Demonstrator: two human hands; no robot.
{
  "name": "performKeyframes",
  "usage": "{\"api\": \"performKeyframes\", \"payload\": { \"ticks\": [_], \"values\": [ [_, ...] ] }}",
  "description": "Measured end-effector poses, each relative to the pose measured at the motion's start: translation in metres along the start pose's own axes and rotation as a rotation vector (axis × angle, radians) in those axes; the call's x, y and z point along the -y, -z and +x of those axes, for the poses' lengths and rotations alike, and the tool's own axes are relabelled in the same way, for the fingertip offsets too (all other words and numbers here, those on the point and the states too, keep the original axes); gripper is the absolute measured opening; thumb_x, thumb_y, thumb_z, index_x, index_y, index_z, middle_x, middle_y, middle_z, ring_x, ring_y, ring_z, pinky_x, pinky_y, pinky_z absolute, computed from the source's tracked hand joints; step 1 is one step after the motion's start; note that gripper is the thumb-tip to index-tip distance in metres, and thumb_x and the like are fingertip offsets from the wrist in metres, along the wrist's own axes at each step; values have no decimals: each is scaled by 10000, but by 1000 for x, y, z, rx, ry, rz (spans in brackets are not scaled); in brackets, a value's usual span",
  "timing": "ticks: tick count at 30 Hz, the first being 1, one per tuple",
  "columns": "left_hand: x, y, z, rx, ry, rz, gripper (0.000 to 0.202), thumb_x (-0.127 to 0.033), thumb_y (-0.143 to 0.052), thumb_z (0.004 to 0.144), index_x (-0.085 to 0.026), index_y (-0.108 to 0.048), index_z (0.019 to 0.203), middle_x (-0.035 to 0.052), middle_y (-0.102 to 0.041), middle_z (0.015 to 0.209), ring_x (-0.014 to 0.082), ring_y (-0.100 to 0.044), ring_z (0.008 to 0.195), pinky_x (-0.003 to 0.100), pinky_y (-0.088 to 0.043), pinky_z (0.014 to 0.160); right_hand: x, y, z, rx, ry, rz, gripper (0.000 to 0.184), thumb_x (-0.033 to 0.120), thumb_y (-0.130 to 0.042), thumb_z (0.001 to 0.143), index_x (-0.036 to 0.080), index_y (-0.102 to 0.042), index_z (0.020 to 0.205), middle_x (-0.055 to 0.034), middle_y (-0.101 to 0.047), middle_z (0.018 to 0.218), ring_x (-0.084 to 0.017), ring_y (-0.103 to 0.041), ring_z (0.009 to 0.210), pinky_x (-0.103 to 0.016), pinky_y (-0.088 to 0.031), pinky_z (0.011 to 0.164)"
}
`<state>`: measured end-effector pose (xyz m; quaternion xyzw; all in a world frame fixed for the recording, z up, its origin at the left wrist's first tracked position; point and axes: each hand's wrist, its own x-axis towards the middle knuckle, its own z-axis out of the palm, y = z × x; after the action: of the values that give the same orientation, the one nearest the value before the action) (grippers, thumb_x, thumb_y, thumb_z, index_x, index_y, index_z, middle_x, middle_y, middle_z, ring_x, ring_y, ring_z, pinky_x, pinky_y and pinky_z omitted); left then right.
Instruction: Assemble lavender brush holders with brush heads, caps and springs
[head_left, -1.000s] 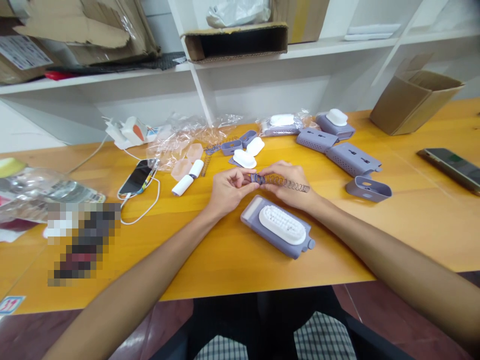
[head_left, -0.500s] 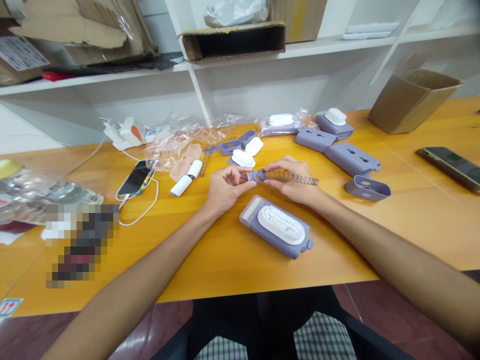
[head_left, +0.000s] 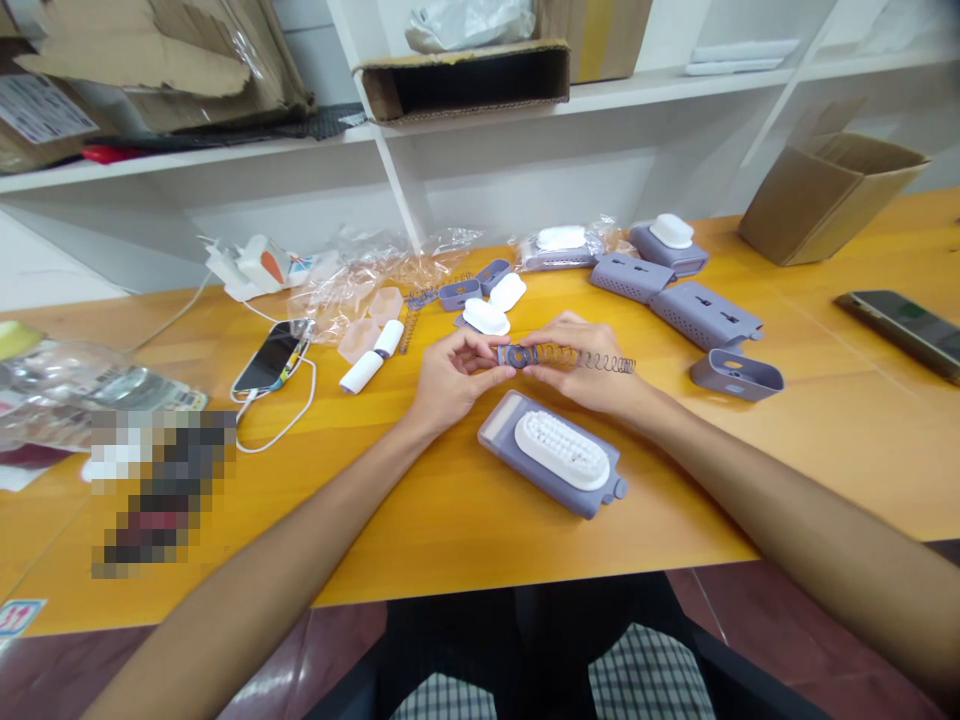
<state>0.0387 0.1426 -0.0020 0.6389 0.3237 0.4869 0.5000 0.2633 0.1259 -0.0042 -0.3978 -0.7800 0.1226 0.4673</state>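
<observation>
Between thumb and fingers, my left hand [head_left: 455, 378] pinches a small purple plastic part [head_left: 516, 356]. My right hand [head_left: 574, 362] is closed at the part's right end, where a metal coil spring [head_left: 611, 363] joins it; the spring runs along under my right fingers and sticks out to the right. Just below both hands, a purple case with a white bristled brush head [head_left: 562, 450] lies on the table. Beyond my hands are a white oval piece [head_left: 486, 317], small purple frames [head_left: 460, 293] and another coil spring [head_left: 409, 330].
White cylinders [head_left: 373, 357] lie left of my hands, near clear plastic wrap [head_left: 345, 290] and a charging phone [head_left: 272, 357]. Perforated purple shells [head_left: 705, 318] and a purple ring-shaped cover [head_left: 736, 375] lie right. A cardboard box [head_left: 825, 200] and another phone [head_left: 904, 330] are farther right.
The small purple part has turned in my fingers, so a round dark ring on it now faces up. Both hands stay in nearly the same place.
</observation>
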Motion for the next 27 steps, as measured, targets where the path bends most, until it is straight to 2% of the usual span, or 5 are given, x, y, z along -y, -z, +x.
{"api": "performKeyframes", "payload": {
  "ticks": [4, 9, 14, 22, 27],
  "values": [
    [1, 1, 1, 6, 10, -31, 449, -288, -995, 648, -186, -585, 798, 125, -813, 1145, 247, -784, 1051, 454, -640, 995, -1, 5, 1, 11, 9, -5, 204, 296, -836, 852, 304, -844, 1055, -40, -831, 940, -264, -715, 881, -449, -585, 844],
    [1, 2, 2, 30, 51, -49, 467, -300, -1007, 630, -188, -598, 823, 108, -820, 1132, 207, -786, 939, 422, -649, 947, -2, 8, 2, 23, -22, 15, 213, 331, -840, 865, 313, -849, 1077, -55, -832, 964, -281, -714, 897, -490, -591, 867],
    [2, 3, 3, 29, 76, -67, 491, -304, -1014, 621, -191, -593, 847, 90, -824, 1104, 178, -774, 860, 400, -650, 918, 1, 11, 2, 51, -39, 56, 238, 300, -869, 841, 306, -853, 1079, -53, -841, 1002, -286, -738, 944, -501, -600, 917],
    [4, 4, 3, 37, 95, -105, 502, -327, -1025, 619, -193, -619, 883, 93, -828, 1106, 213, -794, 938, 415, -641, 947, 2, 15, 4, 90, -78, 123, 248, 288, -901, 814, 279, -853, 1057, -49, -841, 1002, -279, -763, 970, -467, -616, 930],
    [4, 4, 4, 45, 96, -99, 513, -350, -1029, 616, -198, -615, 877, 86, -830, 1097, 210, -795, 908, 418, -644, 933, 2, 15, 4, 112, -61, 148, 238, 279, -894, 822, 285, -848, 1055, -45, -845, 1014, -279, -762, 973, -482, -604, 947]
  ]
}}
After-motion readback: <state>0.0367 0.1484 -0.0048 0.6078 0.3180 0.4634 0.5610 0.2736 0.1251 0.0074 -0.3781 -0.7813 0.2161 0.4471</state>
